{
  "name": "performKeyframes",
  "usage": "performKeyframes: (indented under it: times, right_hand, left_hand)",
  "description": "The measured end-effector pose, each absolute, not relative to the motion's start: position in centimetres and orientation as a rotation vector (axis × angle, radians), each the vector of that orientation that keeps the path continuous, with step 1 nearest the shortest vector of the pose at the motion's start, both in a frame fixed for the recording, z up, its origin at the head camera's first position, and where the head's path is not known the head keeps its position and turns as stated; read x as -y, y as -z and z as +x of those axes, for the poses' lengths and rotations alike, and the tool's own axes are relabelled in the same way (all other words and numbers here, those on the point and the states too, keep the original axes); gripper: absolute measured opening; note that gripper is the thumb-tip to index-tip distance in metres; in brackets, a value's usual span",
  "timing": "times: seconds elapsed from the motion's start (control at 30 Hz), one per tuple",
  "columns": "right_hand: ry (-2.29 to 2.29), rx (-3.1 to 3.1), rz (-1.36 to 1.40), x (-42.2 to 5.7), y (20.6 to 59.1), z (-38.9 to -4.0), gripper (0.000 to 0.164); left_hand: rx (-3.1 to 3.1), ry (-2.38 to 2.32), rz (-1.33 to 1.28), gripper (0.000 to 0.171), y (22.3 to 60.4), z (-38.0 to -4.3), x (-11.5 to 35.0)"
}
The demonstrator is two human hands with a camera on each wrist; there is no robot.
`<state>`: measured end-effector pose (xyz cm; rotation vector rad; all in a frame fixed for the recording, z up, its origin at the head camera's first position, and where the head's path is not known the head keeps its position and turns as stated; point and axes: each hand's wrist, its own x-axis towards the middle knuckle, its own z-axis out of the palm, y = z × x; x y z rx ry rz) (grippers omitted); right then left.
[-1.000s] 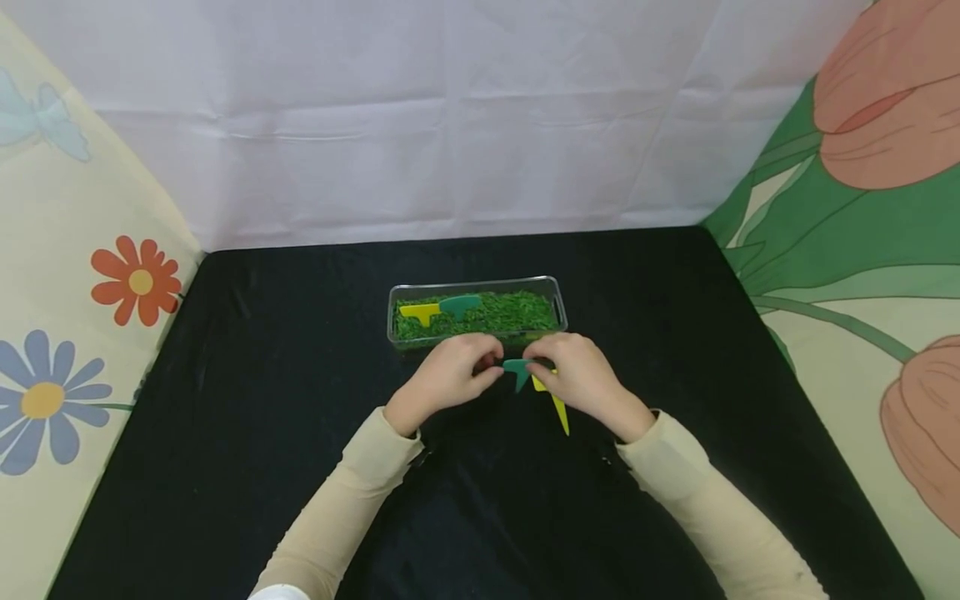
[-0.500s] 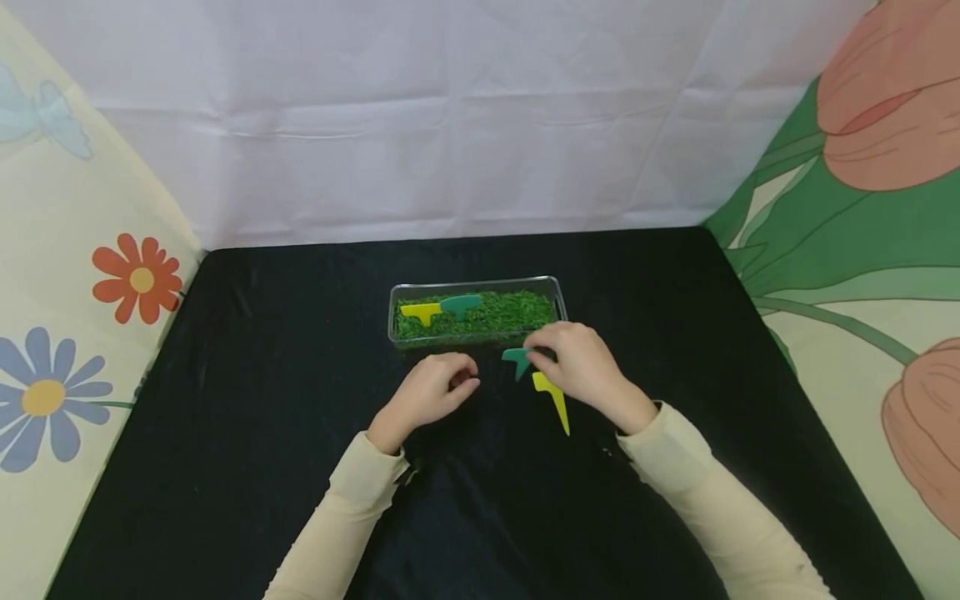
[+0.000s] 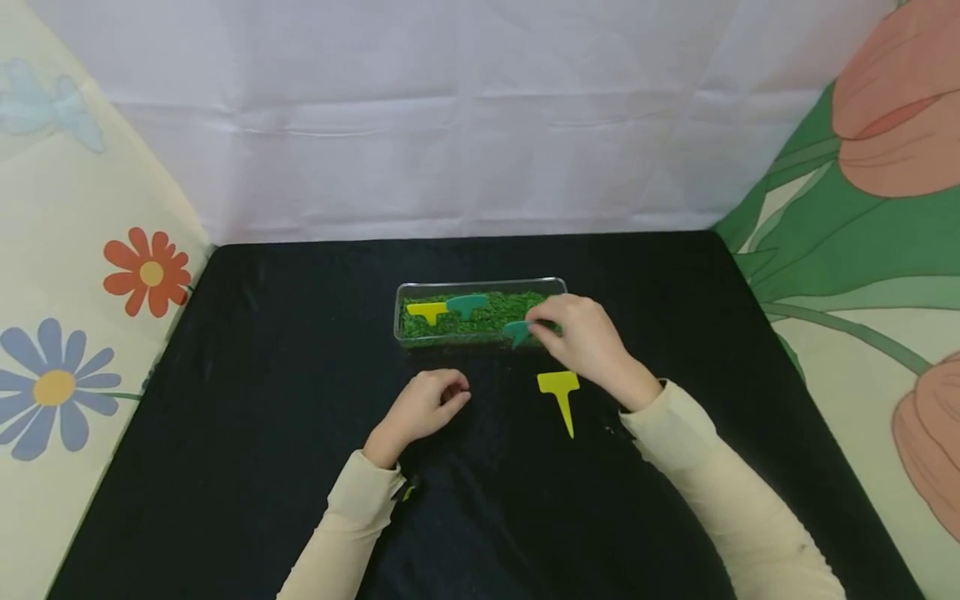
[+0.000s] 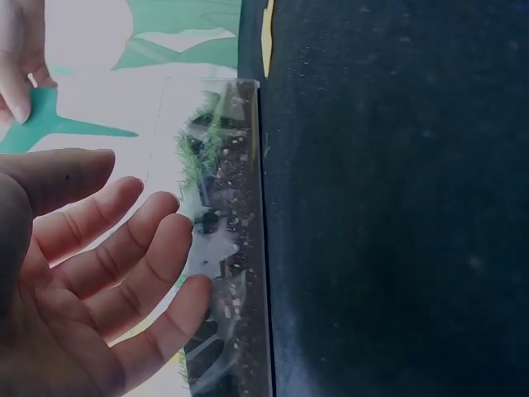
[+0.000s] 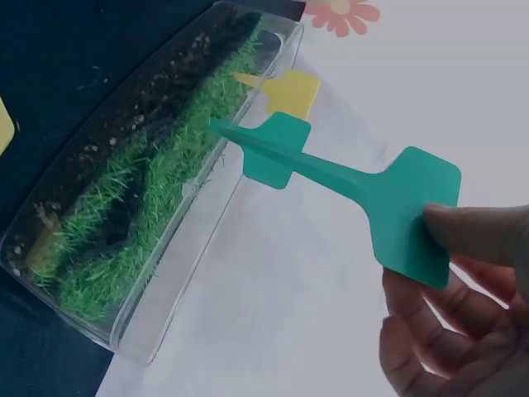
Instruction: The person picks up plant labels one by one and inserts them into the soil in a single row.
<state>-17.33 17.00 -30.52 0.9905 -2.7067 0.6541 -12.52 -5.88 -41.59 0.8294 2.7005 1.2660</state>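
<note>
My right hand point(image 3: 585, 337) pinches a green T-shaped plant label point(image 5: 413, 215) by its broad head, thumb on one face and fingers behind. In the right wrist view the label's spike points at the grass in a clear plastic box point(image 3: 399, 317). Inside the box, a yellow plant label point(image 3: 427, 312) and a second green plant label point(image 3: 467, 306) stand side by side in the grass point(image 3: 498, 310). My left hand point(image 3: 423, 408) holds nothing, its fingers loosely bent, in front of the box. Another yellow plant label point(image 3: 558, 383) lies on the black cloth below my right hand.
Black cloth point(image 3: 300, 333) covers the table. A white sheet point(image 3: 450, 125) hangs behind it, with flower-printed panels on the left and right point(image 3: 862, 292). Dark soil with pale specks point(image 4: 235, 198) shows through the box wall.
My right hand has lifted the green plant label up and forward to the box's near right side. My left hand has drawn back left, away from it. The loose yellow label is now uncovered.
</note>
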Motion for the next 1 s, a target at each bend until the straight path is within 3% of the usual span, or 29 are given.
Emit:
performKeyframes:
  times: [1.0]
  right_hand:
    - [-0.630,2.859,0.931,-15.2,32.6,-23.0,0.013]
  left_hand:
    - [-2.702,-1.291,0.760,0.007,42.8,-12.0,5.8]
